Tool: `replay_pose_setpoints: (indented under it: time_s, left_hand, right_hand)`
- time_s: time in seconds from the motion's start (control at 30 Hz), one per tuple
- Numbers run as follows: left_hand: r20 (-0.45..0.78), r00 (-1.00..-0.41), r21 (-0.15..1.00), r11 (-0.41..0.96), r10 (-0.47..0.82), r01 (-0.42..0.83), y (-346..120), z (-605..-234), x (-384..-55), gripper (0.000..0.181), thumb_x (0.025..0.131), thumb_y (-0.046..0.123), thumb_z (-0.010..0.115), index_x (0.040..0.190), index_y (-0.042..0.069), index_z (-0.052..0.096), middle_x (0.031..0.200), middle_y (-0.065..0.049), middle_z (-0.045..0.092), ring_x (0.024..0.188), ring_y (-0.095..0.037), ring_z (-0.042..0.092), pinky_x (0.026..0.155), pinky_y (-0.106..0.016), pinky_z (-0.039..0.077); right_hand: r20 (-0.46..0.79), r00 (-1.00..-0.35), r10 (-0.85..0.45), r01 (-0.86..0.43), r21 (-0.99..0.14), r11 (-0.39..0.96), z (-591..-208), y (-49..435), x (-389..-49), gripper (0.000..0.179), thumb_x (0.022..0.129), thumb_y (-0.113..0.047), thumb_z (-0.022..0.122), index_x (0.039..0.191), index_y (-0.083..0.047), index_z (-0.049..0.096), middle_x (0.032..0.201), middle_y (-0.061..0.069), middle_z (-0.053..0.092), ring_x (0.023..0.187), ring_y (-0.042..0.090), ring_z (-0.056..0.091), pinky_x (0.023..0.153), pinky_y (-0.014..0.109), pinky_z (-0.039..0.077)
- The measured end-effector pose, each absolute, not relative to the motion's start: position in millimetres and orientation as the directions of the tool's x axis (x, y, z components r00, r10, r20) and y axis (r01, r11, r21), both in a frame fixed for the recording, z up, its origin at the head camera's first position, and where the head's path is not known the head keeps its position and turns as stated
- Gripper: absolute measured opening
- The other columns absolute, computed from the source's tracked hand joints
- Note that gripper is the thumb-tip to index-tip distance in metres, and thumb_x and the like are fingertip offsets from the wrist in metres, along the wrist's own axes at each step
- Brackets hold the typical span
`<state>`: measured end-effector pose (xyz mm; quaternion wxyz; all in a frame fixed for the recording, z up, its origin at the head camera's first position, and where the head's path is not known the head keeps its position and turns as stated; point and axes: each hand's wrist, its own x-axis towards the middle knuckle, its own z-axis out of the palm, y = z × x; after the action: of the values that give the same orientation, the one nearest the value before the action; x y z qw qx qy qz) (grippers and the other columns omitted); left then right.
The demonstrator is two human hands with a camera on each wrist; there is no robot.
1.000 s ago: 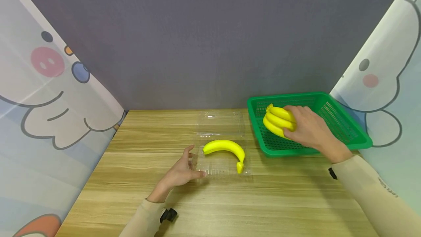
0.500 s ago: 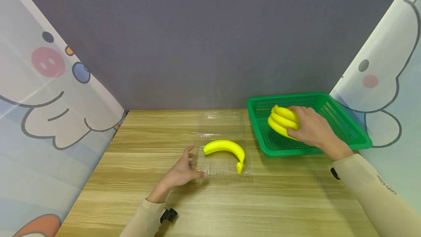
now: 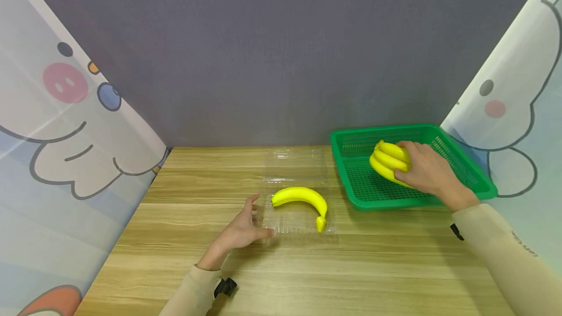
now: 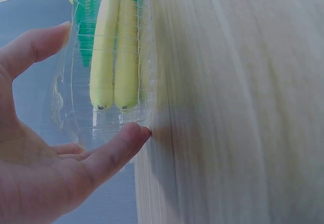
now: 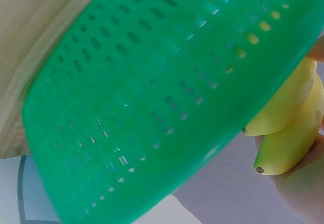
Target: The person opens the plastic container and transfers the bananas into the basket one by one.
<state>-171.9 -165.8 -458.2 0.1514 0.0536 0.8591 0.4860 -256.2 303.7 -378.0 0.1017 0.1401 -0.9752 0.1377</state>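
Observation:
My right hand grips a yellow bunch of bananas above the green mesh basket, with thumb and fingers around it. In the right wrist view, banana tips stick out beyond the basket rim, and the hand shows only at the right edge. My left hand is at the left end of an opened clear plastic clamshell box, fingers spread, thumb right at its front corner. Another bunch of bananas lies on its side in the box. The left wrist view shows the bananas' ends through clear plastic.
The box's clear lid lies folded back towards the grey wall. Printed cartoon panels flank the wooden table on both sides, the right one close behind the basket.
My right hand has moved a little to the right with the bunch of bananas, further over the middle of the basket. The left hand and the box stay where they were.

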Motion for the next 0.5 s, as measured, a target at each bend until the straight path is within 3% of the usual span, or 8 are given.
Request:
replay_pose_setpoints:
  time_s: [0.5]
  left_hand:
    - [-0.213,-0.946,0.851,0.523,0.246,-0.055,-166.6,-457.1,-171.4,0.117,0.078,0.028,0.089,0.161,0.008,0.01,0.153,-0.023,0.039,0.134,-0.045,0.044,0.103,-0.06,0.043]
  right_hand:
    - [0.209,-0.947,-0.242,-0.289,-0.235,0.928,-388.0,325.5,-261.7,0.066,0.084,-0.026,0.074,0.135,0.006,0.047,0.103,0.024,0.06,0.08,0.033,0.052,0.057,0.043,0.044]
